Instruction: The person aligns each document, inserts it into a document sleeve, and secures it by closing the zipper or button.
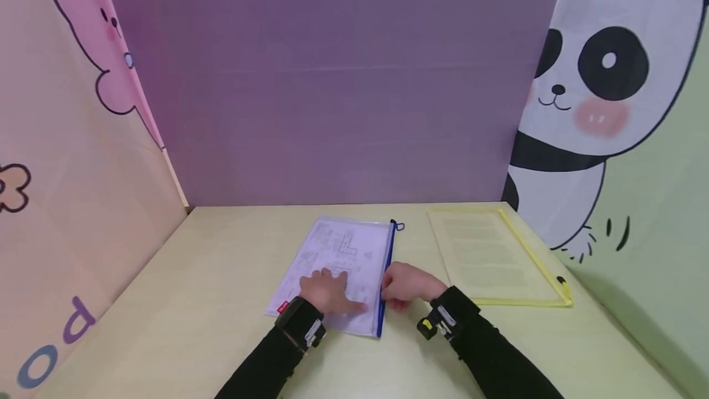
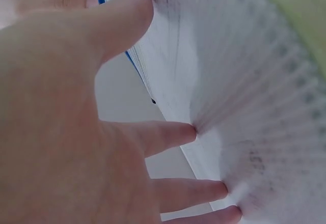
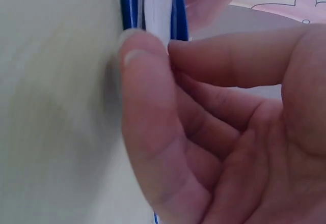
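A clear zip document pouch (image 1: 354,245) with a blue zip edge (image 1: 389,248) lies flat, with printed sheets inside. My left hand (image 1: 327,292) presses on its face, fingers spread; in the left wrist view the fingertips (image 2: 189,131) touch the mesh-patterned surface. At the pouch's right side, my right hand (image 1: 408,285) pinches the blue zip edge between thumb and curled index finger. Close up in the right wrist view, two blue strips (image 3: 180,15) stand apart with white between them, just beyond the fingertips. Whether a zip slider is under those fingers is hidden.
To the right on the table (image 1: 210,300) lies a second pouch with a yellow edge (image 1: 534,251), its dark-tipped pull near the front corner. A purple panel (image 1: 343,79) rises along the table's back edge. Printed walls stand at both sides.
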Available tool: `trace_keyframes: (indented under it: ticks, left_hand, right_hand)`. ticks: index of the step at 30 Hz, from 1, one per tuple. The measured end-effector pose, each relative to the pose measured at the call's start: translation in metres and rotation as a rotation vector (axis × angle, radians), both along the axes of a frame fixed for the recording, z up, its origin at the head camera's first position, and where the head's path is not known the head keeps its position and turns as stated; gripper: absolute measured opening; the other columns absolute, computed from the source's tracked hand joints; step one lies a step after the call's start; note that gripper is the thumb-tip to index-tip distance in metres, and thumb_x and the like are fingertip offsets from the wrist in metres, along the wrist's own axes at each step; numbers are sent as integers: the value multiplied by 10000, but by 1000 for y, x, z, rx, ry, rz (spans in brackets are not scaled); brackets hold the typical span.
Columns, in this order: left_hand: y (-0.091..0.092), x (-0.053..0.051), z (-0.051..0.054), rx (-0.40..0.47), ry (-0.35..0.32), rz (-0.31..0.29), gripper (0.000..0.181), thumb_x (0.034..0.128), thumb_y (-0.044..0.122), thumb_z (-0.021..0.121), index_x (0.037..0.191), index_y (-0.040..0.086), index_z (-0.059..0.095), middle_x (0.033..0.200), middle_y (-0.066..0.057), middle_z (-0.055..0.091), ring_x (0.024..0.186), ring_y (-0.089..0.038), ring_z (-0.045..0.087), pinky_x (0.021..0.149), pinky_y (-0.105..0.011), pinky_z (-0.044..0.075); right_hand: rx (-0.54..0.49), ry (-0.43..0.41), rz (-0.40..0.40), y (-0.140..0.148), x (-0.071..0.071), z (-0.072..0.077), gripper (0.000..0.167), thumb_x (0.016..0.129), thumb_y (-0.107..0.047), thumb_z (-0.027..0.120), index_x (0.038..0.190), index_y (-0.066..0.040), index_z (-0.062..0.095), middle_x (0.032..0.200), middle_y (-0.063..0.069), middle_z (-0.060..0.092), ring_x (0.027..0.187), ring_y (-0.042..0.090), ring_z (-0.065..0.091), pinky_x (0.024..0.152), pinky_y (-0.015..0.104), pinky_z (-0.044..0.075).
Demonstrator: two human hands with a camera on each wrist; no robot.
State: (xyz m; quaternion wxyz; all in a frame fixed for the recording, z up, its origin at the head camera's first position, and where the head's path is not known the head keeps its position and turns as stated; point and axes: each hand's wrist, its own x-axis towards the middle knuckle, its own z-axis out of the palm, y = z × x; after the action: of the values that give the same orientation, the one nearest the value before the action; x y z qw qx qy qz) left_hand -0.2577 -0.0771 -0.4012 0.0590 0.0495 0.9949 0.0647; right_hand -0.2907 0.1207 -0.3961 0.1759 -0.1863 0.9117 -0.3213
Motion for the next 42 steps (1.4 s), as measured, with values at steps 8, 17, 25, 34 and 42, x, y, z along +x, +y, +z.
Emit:
trace_keyframes:
  ticks: [8, 17, 25, 34, 42]
  left_hand:
    - [-6, 1, 2, -26, -28, -54, 917, 751, 737, 730, 1496, 249, 514, 1208, -145, 580, 1049, -305, 507, 883, -522, 437]
    - [-19, -4, 9, 25, -144, -123, 873, 720, 556, 859, 1477, 255, 545, 1255, -119, 584, 999, -265, 527, 827, -467, 483]
    - [-25, -6, 14, 76, -159, -127, 858, 690, 413, 930, 1452, 274, 562, 1287, -92, 594, 995, -248, 527, 862, -460, 497]
    - [-22, -5, 15, 97, -167, -128, 867, 662, 367, 952, 1437, 300, 571, 1382, -100, 565, 1067, -260, 532, 924, -501, 494]
    - [-26, -9, 12, 95, -161, -119, 898, 647, 377, 962, 1447, 289, 562, 1293, -94, 580, 986, -248, 528, 842, -450, 510]
  right_hand:
    - [27, 63, -93, 25, -13, 9, 113, 941, -64, 680, 837, -19, 674, 630, 70, 634, 518, 175, 623, 507, 308, 561]
    - [286, 367, 47, 68, -44, 25, 174, 902, -56, 712, 1039, 49, 692, 944, 163, 713, 802, 260, 684, 760, 412, 566]
    - [417, 468, 129, 79, -64, 20, 400, 901, -45, 703, 1268, 90, 615, 1247, 254, 642, 1191, 422, 590, 1002, 520, 478]
    - [415, 432, 109, 84, -76, -1, 413, 925, -23, 673, 1300, 120, 578, 1261, 280, 618, 1219, 442, 564, 1024, 523, 461]
    - [551, 543, 53, 83, -81, -9, 82, 957, -21, 612, 885, -6, 650, 884, 146, 594, 813, 295, 578, 739, 465, 509]
